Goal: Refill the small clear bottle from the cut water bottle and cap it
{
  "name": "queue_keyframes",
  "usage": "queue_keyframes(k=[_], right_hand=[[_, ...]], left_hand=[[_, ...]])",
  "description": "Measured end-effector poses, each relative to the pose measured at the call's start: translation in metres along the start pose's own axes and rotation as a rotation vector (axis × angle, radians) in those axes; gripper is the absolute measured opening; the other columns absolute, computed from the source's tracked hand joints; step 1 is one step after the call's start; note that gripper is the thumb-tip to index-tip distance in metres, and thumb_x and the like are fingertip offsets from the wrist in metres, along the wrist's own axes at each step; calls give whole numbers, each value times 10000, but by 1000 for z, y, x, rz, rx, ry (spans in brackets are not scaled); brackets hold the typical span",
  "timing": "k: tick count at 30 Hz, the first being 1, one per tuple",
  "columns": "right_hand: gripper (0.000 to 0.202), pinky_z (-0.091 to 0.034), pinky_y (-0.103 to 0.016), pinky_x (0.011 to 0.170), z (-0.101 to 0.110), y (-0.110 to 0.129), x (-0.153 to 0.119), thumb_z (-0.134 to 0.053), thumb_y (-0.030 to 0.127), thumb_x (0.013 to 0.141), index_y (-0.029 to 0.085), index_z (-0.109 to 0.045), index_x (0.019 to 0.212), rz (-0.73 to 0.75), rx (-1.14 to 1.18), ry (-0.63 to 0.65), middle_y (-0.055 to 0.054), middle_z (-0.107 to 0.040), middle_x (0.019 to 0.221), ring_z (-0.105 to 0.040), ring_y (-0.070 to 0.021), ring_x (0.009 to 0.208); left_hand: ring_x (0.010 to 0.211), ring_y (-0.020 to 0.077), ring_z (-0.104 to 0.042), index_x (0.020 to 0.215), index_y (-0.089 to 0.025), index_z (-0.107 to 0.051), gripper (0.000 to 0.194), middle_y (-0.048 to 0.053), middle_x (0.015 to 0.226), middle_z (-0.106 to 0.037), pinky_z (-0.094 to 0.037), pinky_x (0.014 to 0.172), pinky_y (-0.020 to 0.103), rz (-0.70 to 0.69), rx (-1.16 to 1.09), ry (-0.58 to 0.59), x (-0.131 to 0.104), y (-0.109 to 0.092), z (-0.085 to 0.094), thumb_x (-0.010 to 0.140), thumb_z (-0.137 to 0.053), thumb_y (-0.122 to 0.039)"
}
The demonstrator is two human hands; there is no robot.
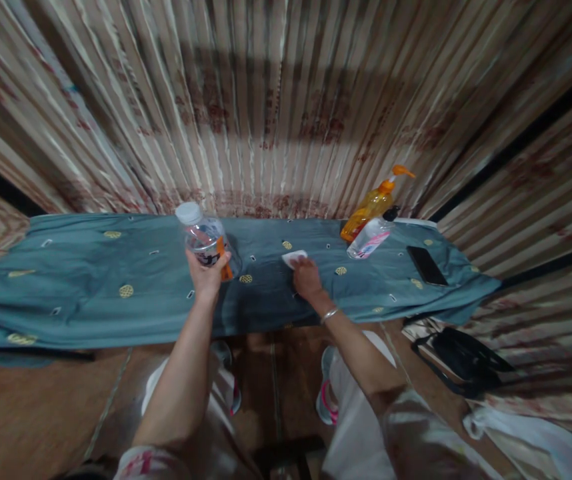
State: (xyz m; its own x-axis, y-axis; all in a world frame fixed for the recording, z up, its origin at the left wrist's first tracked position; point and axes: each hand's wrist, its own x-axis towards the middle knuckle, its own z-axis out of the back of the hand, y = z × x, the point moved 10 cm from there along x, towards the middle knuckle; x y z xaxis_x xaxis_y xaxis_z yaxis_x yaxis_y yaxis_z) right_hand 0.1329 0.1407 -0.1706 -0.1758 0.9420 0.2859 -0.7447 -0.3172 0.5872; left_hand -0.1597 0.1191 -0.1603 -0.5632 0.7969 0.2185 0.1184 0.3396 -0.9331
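A clear plastic bottle (205, 231) with a white cap and an orange and black label tilts to the left over the cloth-covered table. My left hand (206, 273) is wrapped round its lower part. To the right, my right hand (307, 279), with a silver bangle at the wrist, is closed on a small white cloth or tissue (294, 257) near the tabletop. Part of the white piece is hidden under the fingers, and I cannot tell which material it is.
An orange pump bottle (369, 210) and a clear bottle with a black top (372, 237) stand on the table's right side. Beyond them lies a black phone (427, 265). A patterned teal cloth (86, 267) covers the table. Pleated curtains (246, 100) hang behind; a black bag (466, 360) rests lower right.
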Motion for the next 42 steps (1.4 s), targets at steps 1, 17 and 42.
queue_keyframes(k=[1,17,42], right_hand=[[360,-380,-429,1164,-18,18,-8,-552,2,813,80,-731,1115,69,-9,61,-204,-708,1230,-612,-253,1250],[497,-475,-332,1081,35,-39,-73,-470,20,875,155,-683,1303,-35,-529,292,-153,-645,1395,-633,-232,1251],[485,-423,-338,1164,-34,43,-50,-507,-11,831,175,-701,1235,413,-206,433,-109,-630,1426,-584,-185,1308]], left_hand=[[1161,201,-645,1264,-223,-478,887,83,1290,-621,-473,1069,330,-28,34,-30,0,-2,2,502,-924,-304],[1082,227,-674,1183,-175,-521,773,102,1185,-670,-514,1028,400,-40,288,-7,-6,2,-6,518,-884,-327],[861,196,-638,1002,-197,-571,604,35,943,-661,-546,878,377,-13,386,-60,-6,-7,3,516,-855,-417]])
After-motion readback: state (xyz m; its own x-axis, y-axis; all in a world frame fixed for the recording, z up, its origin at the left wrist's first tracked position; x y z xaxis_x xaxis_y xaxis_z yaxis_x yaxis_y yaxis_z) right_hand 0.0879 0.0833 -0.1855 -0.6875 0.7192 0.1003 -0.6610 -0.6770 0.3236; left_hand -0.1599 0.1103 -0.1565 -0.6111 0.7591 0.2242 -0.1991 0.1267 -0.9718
